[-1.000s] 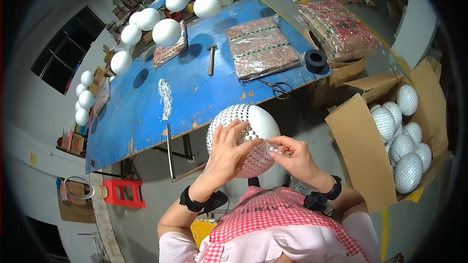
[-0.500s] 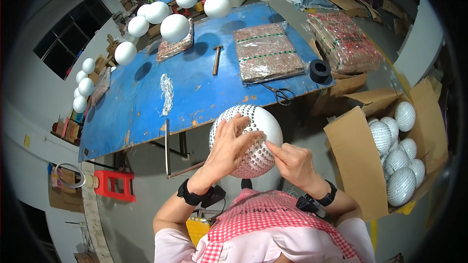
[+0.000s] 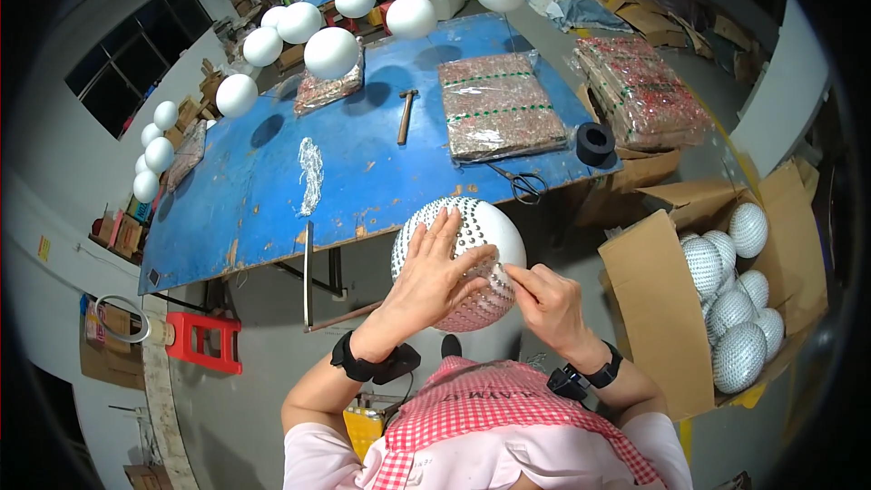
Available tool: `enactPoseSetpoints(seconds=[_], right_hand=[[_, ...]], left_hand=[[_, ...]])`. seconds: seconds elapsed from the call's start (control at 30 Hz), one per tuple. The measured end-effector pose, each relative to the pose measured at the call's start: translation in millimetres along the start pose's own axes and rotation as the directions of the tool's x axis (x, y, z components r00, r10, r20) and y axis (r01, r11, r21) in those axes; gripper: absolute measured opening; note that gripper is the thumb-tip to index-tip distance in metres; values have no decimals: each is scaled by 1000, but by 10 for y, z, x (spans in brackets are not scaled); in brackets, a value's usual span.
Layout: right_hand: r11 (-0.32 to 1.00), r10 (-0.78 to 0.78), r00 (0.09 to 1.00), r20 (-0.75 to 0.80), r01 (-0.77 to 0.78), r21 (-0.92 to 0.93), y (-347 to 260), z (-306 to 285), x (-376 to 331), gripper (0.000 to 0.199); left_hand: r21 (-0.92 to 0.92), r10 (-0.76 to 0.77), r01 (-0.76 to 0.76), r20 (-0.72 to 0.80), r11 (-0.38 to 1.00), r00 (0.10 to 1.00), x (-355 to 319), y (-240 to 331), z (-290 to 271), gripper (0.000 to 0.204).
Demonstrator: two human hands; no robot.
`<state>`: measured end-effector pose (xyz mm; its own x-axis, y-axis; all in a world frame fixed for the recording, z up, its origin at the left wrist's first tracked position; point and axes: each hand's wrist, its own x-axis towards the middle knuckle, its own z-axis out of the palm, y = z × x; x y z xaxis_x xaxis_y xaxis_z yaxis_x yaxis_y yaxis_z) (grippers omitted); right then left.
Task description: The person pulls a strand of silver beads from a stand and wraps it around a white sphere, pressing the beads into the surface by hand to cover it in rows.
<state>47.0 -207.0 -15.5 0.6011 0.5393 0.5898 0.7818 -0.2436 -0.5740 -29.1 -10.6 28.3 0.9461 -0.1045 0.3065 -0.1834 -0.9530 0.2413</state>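
In front of my body, just past the table's near edge, is a big white ball (image 3: pixel 503 229) with rows of small silver beads over its left and lower parts. Its upper right is smooth and bare. My left hand (image 3: pixel 430 283) lies over the beaded front, fingers stretched out and spread against it. At the ball's right side, my right hand (image 3: pixel 552 308) is closed, with thumb and forefinger pressed together on the surface. Whatever the right fingertips pinch is too small to make out. How the ball is supported underneath is hidden.
The blue table (image 3: pixel 245 186) bears a bundle of silver strands (image 3: pixel 310 177), a hammer (image 3: pixel 406 118), scissors (image 3: pixel 521 183), black tape (image 3: pixel 595 143) and a plastic-wrapped pack (image 3: pixel 499 109). Several white balls (image 3: pixel 331 53) stand around its far side. On the right, a carton (image 3: pixel 660 313) holds beaded balls.
My left fingers have straightened and shifted slightly over the beads. The right hand stays at the ball's right side, a little lower. The whole view has tilted slightly.
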Motion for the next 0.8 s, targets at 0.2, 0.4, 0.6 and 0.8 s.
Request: enactPoseSetpoints(seconds=[0.2,0.4,0.6,0.8], right_hand=[[993,-73,997,37,76,-92,20,-28,7,33],[991,-67,997,23,70,-113,8,1,45,35],[995,-62,998,28,64,-83,87,-6,63,33],[998,-8,1000,10,9,-60,132,-18,24,31]], left_hand=[[-63,7,-5,42,998,999,28,-3,-62,34],[-114,-8,16,68,993,998,75,-125,23,36],[-58,25,-21,73,998,997,132,-51,2,39],[-134,28,-32,-29,991,999,159,-160,-30,31]])
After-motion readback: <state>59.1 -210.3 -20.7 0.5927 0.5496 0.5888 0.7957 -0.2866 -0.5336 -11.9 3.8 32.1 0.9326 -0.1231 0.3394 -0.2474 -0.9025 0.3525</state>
